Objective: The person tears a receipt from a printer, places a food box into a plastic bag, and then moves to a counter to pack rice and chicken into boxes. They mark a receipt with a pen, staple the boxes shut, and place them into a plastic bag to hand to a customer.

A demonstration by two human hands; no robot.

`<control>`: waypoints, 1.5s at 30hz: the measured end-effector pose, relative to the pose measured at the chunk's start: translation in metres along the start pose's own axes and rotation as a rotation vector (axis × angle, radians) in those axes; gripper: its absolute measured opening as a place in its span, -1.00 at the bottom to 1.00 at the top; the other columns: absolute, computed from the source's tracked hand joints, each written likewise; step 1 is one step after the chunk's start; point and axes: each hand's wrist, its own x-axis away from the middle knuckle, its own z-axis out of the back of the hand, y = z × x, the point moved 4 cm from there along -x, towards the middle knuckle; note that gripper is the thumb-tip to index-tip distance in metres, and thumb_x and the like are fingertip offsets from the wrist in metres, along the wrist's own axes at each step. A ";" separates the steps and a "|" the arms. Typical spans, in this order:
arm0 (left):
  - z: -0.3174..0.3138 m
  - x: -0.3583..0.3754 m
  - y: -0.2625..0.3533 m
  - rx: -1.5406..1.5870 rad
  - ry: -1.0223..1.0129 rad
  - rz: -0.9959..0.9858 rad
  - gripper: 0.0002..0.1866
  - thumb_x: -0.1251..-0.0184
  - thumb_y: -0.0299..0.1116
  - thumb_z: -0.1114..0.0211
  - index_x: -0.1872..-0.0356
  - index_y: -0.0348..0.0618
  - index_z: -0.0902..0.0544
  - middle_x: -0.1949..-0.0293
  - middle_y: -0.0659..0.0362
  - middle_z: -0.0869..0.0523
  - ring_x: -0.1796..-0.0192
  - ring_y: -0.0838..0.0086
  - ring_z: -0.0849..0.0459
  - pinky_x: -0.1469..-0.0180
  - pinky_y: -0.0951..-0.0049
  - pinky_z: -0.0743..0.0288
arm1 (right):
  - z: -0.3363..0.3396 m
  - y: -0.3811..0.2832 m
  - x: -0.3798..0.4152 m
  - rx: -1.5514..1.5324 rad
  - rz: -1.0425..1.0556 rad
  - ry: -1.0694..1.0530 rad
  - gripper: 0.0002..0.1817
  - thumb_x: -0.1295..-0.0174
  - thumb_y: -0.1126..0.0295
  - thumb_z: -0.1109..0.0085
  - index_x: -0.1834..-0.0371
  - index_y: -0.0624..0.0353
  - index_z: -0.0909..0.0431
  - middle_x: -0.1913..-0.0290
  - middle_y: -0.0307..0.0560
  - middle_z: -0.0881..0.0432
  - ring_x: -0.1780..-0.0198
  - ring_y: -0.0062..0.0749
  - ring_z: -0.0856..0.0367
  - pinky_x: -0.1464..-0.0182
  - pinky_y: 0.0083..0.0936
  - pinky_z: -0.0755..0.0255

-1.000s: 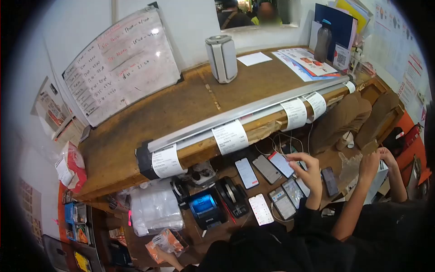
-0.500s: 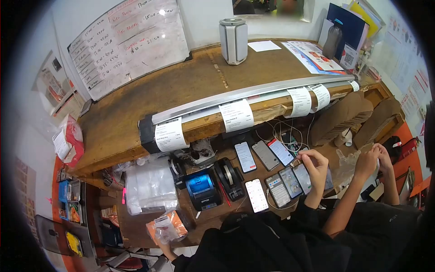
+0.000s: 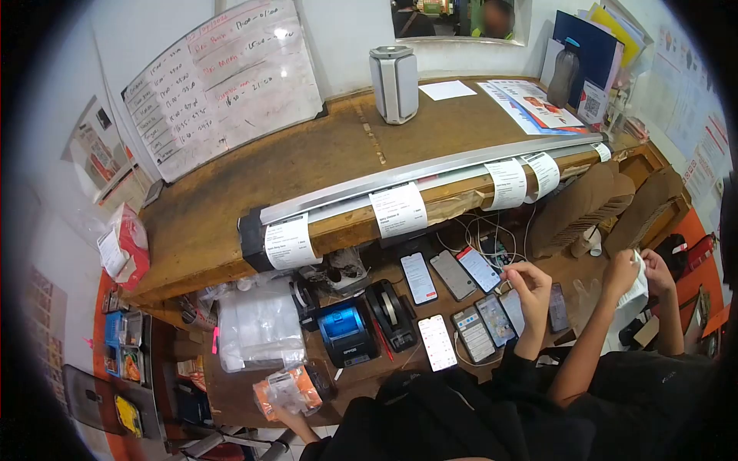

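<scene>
Head view: an orange packet point(image 3: 288, 393), wrapped in clear plastic, is held at the near left part of the desk point(image 3: 227, 396), just beside the clear bags point(image 3: 261, 326). Its near side is gripped by the left hand point(image 3: 294, 420), whose fingers are partly hidden by the wrapping. Whether the packet's weight is borne by the desk cannot be told. The right hand point(image 3: 530, 303) is raised over the phones point(image 3: 494, 321), well apart from the packet, with fingers curled and thumb and forefinger set close together; whether anything is pinched cannot be determined.

The step in hand is judged to be the holding of the packet by one hand alone. For any further move of it, a firm hold on the loose plastic is judged to be called for.

Containers are noted as follows. Orange matter is seen through the packet's wrapping but cannot be identified. The clear bags are laid flat; no contents are made out. Small mixed items are held in the blue bins point(image 3: 113, 326) at far left. A dark bottle point(image 3: 565, 73) is stood upright on the counter point(image 3: 307, 154); its fill cannot be read. A white item point(image 3: 635, 293) is held by a co-worker's hands point(image 3: 619, 275).
</scene>
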 end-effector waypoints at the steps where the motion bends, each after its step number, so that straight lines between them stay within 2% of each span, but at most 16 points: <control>1: -0.004 0.001 0.003 -0.046 0.094 -0.091 -0.47 0.13 -0.54 -0.08 -0.02 -0.38 -0.31 0.08 -0.05 -0.46 0.08 0.24 -0.46 0.05 0.36 -0.31 | 0.001 0.003 0.000 -0.006 -0.008 -0.007 -0.88 -0.07 0.53 -0.08 0.37 0.38 -0.52 0.43 -0.10 -0.57 0.36 -0.57 -0.53 0.30 -0.72 -0.35; 5: -0.002 -0.003 0.025 -0.489 0.046 -0.093 -0.36 0.24 -0.58 -0.13 -0.06 -0.38 -0.24 0.06 -0.16 -0.39 0.00 0.07 -0.38 -0.03 0.27 -0.23 | 0.008 0.007 0.001 -0.033 0.000 -0.002 -0.89 -0.07 0.54 -0.08 0.37 0.38 -0.52 0.41 -0.10 -0.57 0.36 -0.56 -0.54 0.29 -0.72 -0.36; 6: 0.000 -0.007 0.054 -0.721 -0.010 0.087 -0.29 0.31 -0.56 -0.20 -0.08 -0.39 -0.22 0.02 -0.20 -0.34 -0.04 -0.01 -0.32 -0.06 0.23 -0.19 | 0.011 0.009 0.002 -0.051 0.002 0.013 -0.88 -0.07 0.54 -0.08 0.36 0.38 -0.52 0.41 -0.09 -0.56 0.36 -0.55 -0.54 0.28 -0.71 -0.36; 9: 0.010 -0.013 0.020 -0.525 -0.014 0.018 -0.17 0.44 -0.56 -0.30 -0.09 -0.34 -0.21 -0.02 -0.21 -0.30 -0.07 0.02 -0.31 -0.05 0.21 -0.20 | 0.018 0.017 0.004 -0.061 -0.042 0.031 -0.88 -0.07 0.54 -0.08 0.36 0.38 -0.52 0.41 -0.09 -0.56 0.35 -0.55 -0.54 0.27 -0.71 -0.36; 13: 0.021 -0.016 0.012 -0.555 0.030 -0.088 -0.04 0.58 -0.58 -0.37 -0.13 -0.29 -0.18 0.00 -0.19 -0.33 -0.05 0.03 -0.34 -0.02 0.24 -0.24 | 0.017 0.014 0.000 -0.025 -0.037 0.041 -0.88 -0.08 0.53 -0.08 0.36 0.39 -0.51 0.42 -0.10 -0.56 0.35 -0.55 -0.54 0.27 -0.70 -0.36; 15: 0.031 -0.018 -0.025 -0.234 0.018 0.178 0.03 0.65 -0.59 -0.41 -0.16 -0.26 -0.17 0.02 -0.14 -0.38 0.00 0.08 -0.39 0.00 0.28 -0.27 | 0.014 0.009 -0.003 -0.039 -0.009 0.036 -0.88 -0.08 0.53 -0.08 0.37 0.39 -0.51 0.43 -0.11 -0.56 0.36 -0.56 -0.53 0.26 -0.69 -0.35; 16: 0.034 -0.017 -0.027 -0.237 0.018 0.181 0.03 0.65 -0.59 -0.41 -0.16 -0.26 -0.17 0.02 -0.14 -0.38 0.00 0.08 -0.39 0.00 0.28 -0.27 | 0.013 0.008 -0.004 -0.063 -0.003 0.035 -0.88 -0.07 0.53 -0.08 0.37 0.39 -0.51 0.43 -0.11 -0.56 0.36 -0.56 -0.53 0.26 -0.69 -0.35; 19: 0.040 -0.010 -0.022 -0.261 -0.053 0.312 0.00 0.58 -0.58 -0.41 -0.16 -0.30 -0.15 0.05 -0.10 -0.41 0.06 0.10 -0.43 0.01 0.32 -0.29 | 0.008 0.008 -0.004 -0.094 0.012 0.028 -0.89 -0.07 0.54 -0.08 0.37 0.38 -0.51 0.42 -0.11 -0.56 0.36 -0.56 -0.53 0.26 -0.68 -0.35; 25: 0.037 0.003 -0.006 -0.545 -0.056 0.036 -0.15 0.47 -0.57 -0.39 -0.08 -0.35 -0.23 0.09 -0.11 -0.44 0.13 0.09 -0.47 0.06 0.31 -0.33 | -0.002 0.009 0.000 0.009 -0.009 -0.051 -0.89 -0.07 0.53 -0.08 0.39 0.38 -0.52 0.42 -0.10 -0.56 0.37 -0.54 -0.54 0.28 -0.68 -0.36; 29: 0.029 0.007 0.039 -0.476 -0.055 0.152 -0.20 0.39 -0.62 -0.35 -0.08 -0.35 -0.22 0.04 -0.13 -0.40 0.10 0.10 -0.47 0.06 0.33 -0.34 | -0.002 0.007 0.002 -0.023 -0.032 -0.051 -0.88 -0.07 0.53 -0.09 0.39 0.39 -0.52 0.42 -0.10 -0.56 0.38 -0.55 -0.53 0.30 -0.70 -0.35; 34: 0.013 0.020 0.011 -0.227 0.093 0.142 -0.26 0.26 -0.69 -0.29 -0.08 -0.37 -0.18 0.03 -0.12 -0.39 0.04 0.15 -0.46 0.01 0.33 -0.35 | 0.002 0.010 0.001 -0.056 -0.040 -0.021 -0.88 -0.07 0.53 -0.09 0.38 0.39 -0.51 0.43 -0.11 -0.56 0.38 -0.57 -0.52 0.30 -0.71 -0.34; 36: 0.013 0.017 -0.024 0.053 0.276 0.140 -0.40 0.24 -0.65 -0.33 0.06 -0.32 -0.27 0.28 0.03 -0.50 0.36 0.36 -0.54 0.39 0.42 -0.49 | 0.004 0.013 0.000 -0.050 -0.044 -0.018 -0.88 -0.07 0.53 -0.09 0.38 0.39 -0.51 0.43 -0.11 -0.56 0.38 -0.57 -0.52 0.30 -0.71 -0.34; 37: 0.014 0.018 -0.027 0.055 0.282 0.133 -0.40 0.24 -0.65 -0.33 0.06 -0.32 -0.27 0.28 0.03 -0.50 0.36 0.36 -0.54 0.39 0.42 -0.49 | 0.005 0.016 0.000 -0.041 -0.056 -0.016 -0.88 -0.07 0.53 -0.09 0.39 0.39 -0.52 0.43 -0.12 -0.56 0.38 -0.57 -0.52 0.29 -0.71 -0.34; 39: 0.014 0.019 -0.019 0.072 0.192 0.231 -0.50 0.11 -0.62 -0.29 0.10 -0.36 -0.27 0.41 0.06 -0.52 0.50 0.42 -0.53 0.60 0.51 -0.44 | 0.006 0.020 -0.001 -0.065 -0.039 -0.017 -0.88 -0.07 0.52 -0.09 0.39 0.39 -0.52 0.42 -0.10 -0.56 0.38 -0.56 -0.52 0.29 -0.70 -0.34; 43: 0.028 -0.001 -0.129 0.113 -0.051 0.383 -0.68 -0.01 -0.51 -0.26 0.22 -0.34 -0.35 0.53 0.10 -0.51 0.53 0.44 -0.52 0.59 0.50 -0.44 | 0.008 0.025 0.000 -0.035 -0.035 -0.012 -0.88 -0.06 0.51 -0.09 0.40 0.38 -0.52 0.41 -0.08 -0.56 0.37 -0.53 -0.53 0.28 -0.69 -0.35; 45: 0.017 -0.006 -0.155 0.532 -0.337 0.548 -0.79 -0.10 -0.38 -0.22 0.34 -0.29 -0.43 0.58 0.12 -0.52 0.56 0.44 -0.51 0.56 0.54 -0.43 | 0.009 0.026 0.000 -0.037 -0.049 -0.013 -0.87 -0.07 0.50 -0.09 0.41 0.37 -0.53 0.41 -0.08 -0.57 0.38 -0.53 -0.54 0.28 -0.68 -0.36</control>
